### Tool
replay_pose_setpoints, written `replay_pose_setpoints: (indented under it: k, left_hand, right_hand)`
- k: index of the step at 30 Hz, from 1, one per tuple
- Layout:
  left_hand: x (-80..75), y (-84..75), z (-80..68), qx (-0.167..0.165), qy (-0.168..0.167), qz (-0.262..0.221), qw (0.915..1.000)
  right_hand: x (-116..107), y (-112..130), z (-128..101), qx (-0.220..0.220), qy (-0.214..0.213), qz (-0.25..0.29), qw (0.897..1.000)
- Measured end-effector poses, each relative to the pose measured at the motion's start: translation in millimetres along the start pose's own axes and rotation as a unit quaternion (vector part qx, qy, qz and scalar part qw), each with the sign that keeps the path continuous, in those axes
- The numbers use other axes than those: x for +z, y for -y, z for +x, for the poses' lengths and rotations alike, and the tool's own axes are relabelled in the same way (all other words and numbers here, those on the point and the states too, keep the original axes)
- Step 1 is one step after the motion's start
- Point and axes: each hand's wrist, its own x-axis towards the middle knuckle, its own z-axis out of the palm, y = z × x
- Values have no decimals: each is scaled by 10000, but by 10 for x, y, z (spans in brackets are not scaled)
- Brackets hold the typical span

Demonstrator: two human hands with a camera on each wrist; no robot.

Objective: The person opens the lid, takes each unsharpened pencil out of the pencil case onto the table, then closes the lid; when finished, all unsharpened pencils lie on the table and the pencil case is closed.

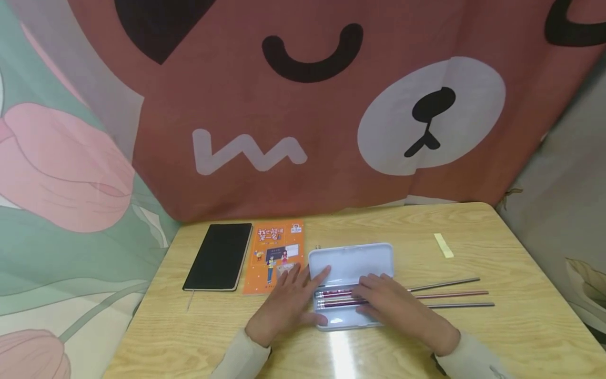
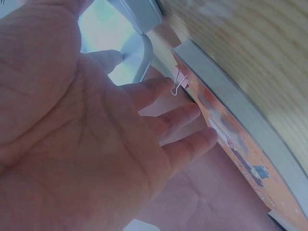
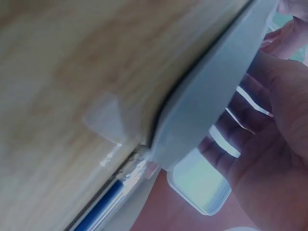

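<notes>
An open pale-blue pencil case (image 1: 352,263) lies mid-table with its lid raised toward the far side. My left hand (image 1: 289,300) rests at the case's left end, fingers straight and spread and the thumb along the front corner. My right hand (image 1: 388,305) lies flat over dark red pens (image 1: 336,298) in the tray, fingers across them. Three thin pens (image 1: 450,295) stick out on the table to the right of that hand. In the left wrist view the left hand (image 2: 96,144) shows an open palm beside the case (image 2: 139,48). In the right wrist view the right hand (image 3: 269,144) is beneath the lid (image 3: 211,96).
An orange booklet (image 1: 274,255) and a black notebook (image 1: 220,256) lie left of the case. A yellow paper strip (image 1: 443,245) sits at the far right of the wooden table (image 1: 521,337). A small binder clip (image 2: 179,83) lies by the booklet. A bear-print cloth hangs behind.
</notes>
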Motion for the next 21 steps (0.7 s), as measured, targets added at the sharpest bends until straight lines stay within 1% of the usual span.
replay_pose_setpoints:
  k: [3, 6, 10, 16, 21]
  left_hand:
    - [-14, -11, 1, -2, 9, -11, 10000]
    - [-22, -16, 3, -10, 39, -9, 10000]
    - [-28, -23, 5, -36, 83, -12, 10000]
    - [-34, -28, -3, -12, 80, -53, 10000]
    - [-33, -24, -9, 5, 105, -50, 9999]
  right_hand:
    - [-29, 24, 8, 302, 338, 172, 9988]
    - [-53, 28, 11, 407, 482, 335, 9974]
    - [-60, 6, 3, 261, 254, 406, 9985]
    - [-80, -21, -3, 231, -58, 555, 9982]
    - [-172, -58, -20, 120, -401, 530, 9977]
